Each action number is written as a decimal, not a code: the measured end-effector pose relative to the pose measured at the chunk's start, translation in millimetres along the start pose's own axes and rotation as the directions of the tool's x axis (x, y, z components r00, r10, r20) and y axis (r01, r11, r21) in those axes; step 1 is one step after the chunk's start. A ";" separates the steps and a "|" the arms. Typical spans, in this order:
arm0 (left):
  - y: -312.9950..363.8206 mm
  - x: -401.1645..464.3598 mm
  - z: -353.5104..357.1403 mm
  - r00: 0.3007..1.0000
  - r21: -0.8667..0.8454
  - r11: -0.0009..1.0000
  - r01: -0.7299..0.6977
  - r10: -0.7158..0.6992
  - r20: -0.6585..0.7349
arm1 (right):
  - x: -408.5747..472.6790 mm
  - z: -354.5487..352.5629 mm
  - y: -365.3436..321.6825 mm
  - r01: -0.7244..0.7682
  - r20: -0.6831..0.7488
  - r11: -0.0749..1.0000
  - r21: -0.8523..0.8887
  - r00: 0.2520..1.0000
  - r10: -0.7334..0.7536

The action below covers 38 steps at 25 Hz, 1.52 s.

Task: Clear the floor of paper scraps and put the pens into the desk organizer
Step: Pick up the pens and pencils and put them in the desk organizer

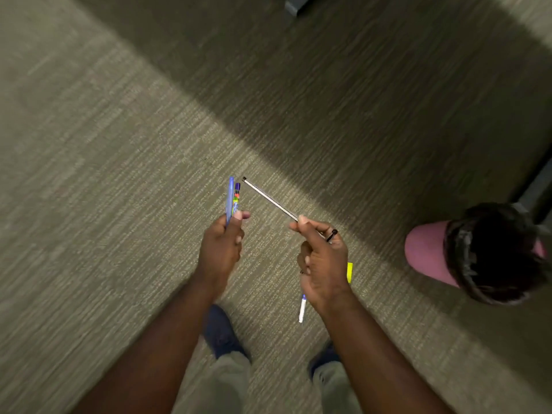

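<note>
My left hand (222, 243) grips two pens upright: a blue pen (230, 198) and a multicoloured pen (237, 198) beside it. My right hand (321, 258) pinches a thin silver pen with a black cap (268, 198), which slants up and left toward the other two. A white pen with a blue tip (302, 309) lies on the carpet below my right hand. A yellow paper scrap (349, 271) lies on the carpet, partly hidden behind my right hand. No desk organizer is in view.
A pink waste bin with a black liner (430, 252) stands on the carpet at the right. My two dark shoes (222, 333) are at the bottom centre. A dark furniture base (294, 4) shows at the top edge, and a dark panel edge (537, 183) at the right.
</note>
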State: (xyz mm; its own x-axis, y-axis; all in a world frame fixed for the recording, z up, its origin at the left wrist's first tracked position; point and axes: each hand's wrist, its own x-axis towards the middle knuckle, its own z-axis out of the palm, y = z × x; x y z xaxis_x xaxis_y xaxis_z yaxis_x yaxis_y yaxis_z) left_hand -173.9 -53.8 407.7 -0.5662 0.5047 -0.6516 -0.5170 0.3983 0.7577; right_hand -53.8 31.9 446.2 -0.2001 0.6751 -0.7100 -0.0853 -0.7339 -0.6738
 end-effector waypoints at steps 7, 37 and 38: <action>230.7 -121.0 -10.9 0.988 -0.276 0.954 -0.119 0.142 0.063 | -173.4 116.4 -107.1 0.032 0.069 0.999 0.040 0.997 -0.034; 569.6 -72.0 251.0 0.856 0.069 0.991 -0.114 0.063 0.513 | -99.4 127.1 -481.8 0.349 -0.060 0.886 0.306 0.936 -0.348; 576.2 -63.4 264.3 0.841 0.076 0.992 -0.104 0.046 0.539 | -92.4 132.0 -490.2 0.353 -0.061 0.892 0.283 0.934 -0.351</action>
State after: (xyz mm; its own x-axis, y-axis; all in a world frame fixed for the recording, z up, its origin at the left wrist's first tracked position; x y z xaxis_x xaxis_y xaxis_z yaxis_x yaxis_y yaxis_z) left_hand -266.2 346.1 895.0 -0.1538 0.8560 -0.4935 -0.4049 0.4010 0.8217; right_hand -122.4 319.5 869.2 -0.0976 0.8929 -0.4396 -0.4230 -0.4370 -0.7938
